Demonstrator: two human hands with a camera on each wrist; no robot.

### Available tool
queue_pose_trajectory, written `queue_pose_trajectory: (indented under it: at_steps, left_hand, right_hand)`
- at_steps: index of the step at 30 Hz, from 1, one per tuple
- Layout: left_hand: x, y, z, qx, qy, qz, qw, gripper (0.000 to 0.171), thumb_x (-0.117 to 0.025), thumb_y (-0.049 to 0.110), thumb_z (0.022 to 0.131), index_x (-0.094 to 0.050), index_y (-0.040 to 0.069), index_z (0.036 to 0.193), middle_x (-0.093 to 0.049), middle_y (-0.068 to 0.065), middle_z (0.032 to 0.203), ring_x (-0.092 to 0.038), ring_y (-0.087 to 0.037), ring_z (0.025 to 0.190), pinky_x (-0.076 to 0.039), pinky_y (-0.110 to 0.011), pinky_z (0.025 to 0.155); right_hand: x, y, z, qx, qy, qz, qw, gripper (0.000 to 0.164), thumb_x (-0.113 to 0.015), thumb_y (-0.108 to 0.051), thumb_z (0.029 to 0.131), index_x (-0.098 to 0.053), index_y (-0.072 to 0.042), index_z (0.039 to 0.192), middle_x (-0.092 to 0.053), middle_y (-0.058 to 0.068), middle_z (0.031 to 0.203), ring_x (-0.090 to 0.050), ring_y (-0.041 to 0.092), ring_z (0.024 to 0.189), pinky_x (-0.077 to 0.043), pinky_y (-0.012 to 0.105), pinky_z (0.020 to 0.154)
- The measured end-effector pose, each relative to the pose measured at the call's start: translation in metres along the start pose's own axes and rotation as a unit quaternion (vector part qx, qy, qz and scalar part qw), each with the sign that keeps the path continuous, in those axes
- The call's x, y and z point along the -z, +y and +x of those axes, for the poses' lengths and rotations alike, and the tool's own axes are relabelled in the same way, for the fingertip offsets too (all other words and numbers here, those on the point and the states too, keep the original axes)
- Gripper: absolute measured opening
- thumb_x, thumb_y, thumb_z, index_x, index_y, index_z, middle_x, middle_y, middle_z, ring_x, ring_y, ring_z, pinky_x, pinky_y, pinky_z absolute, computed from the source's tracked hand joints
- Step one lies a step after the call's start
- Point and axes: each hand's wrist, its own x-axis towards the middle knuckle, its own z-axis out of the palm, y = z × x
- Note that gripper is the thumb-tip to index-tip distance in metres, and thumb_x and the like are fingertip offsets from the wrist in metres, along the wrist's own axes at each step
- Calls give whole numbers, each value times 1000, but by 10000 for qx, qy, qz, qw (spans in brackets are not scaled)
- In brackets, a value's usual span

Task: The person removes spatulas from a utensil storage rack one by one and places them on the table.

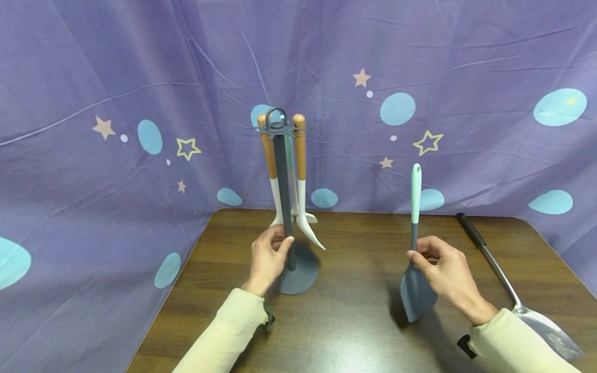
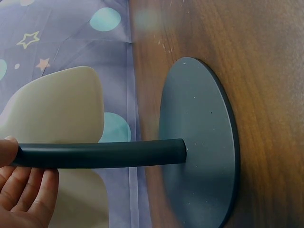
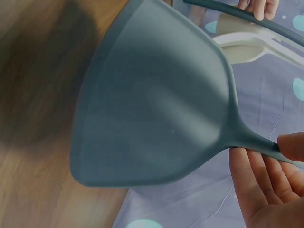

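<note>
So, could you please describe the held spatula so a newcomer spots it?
Over the wooden table, find the right hand. It holds the spatula upright, blade down. Unlike the metal turner to its right, this one has a mint-green handle and grey blade.

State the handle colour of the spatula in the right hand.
The spatula handle is pale mint green, showing best in the head view.

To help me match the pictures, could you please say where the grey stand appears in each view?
Head: the grey stand, left of centre.
Left wrist: its post runs from near the left edge to the round base.
Right wrist: part of the post crosses the upper right.
Shared landmark: the left hand gripping the post.
</note>
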Motion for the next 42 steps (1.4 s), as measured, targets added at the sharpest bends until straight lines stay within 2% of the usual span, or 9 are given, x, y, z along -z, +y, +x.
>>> queue_pose_trajectory:
  at_steps: [7,14,23,32,42]
  left_hand:
    - [0,0,0,-1,-16,20,10000,18,-73,3,82,-66,1,98,-68,-10,88,-69,-19,77,-59,-23,71]
    - [0,0,0,-63,-1,32,10000,19,-74,2,82,-65,1,98,-68,-10,88,-69,-20,76,-59,-23,70]
    - [1,0,1,49,-56,0,10000,18,-73,3,82,-66,1,99,-68,-11,88,-68,-19,77,-58,-22,71]
    - [0,-1,1,-106,0,-9,9999,19,-74,1,81,-65,1,98,-68,-10,88,-69,-20,76,-59,-26,70]
    - [0,-1,0,-73,-5,-7,10000,20,-74,1,81,-65,0,99,-69,-11,88,-68,-22,76,-60,-31,70]
  right_hand:
    - [13,10,1,-165,-83,-336,9993,14,-70,-17,88,-64,-7,95,-68,1,84,-62,2,72,-52,11,63]
    - [27,23,3,-510,-295,-282,9979,18,-69,-20,89,-62,-5,97,-67,6,82,-63,7,65,-52,19,52]
    - [40,38,10,-835,-604,-298,9942,22,-65,-24,92,-61,-3,99,-68,10,84,-65,10,65,-53,22,50]
    - [49,52,12,-1021,-851,-618,9892,22,-63,-25,93,-61,-3,98,-70,9,82,-65,13,65,-52,24,49]
    - [58,66,12,-1480,-1275,-720,9781,27,-62,-22,93,-58,3,100,-69,7,78,-65,17,66,-53,26,50]
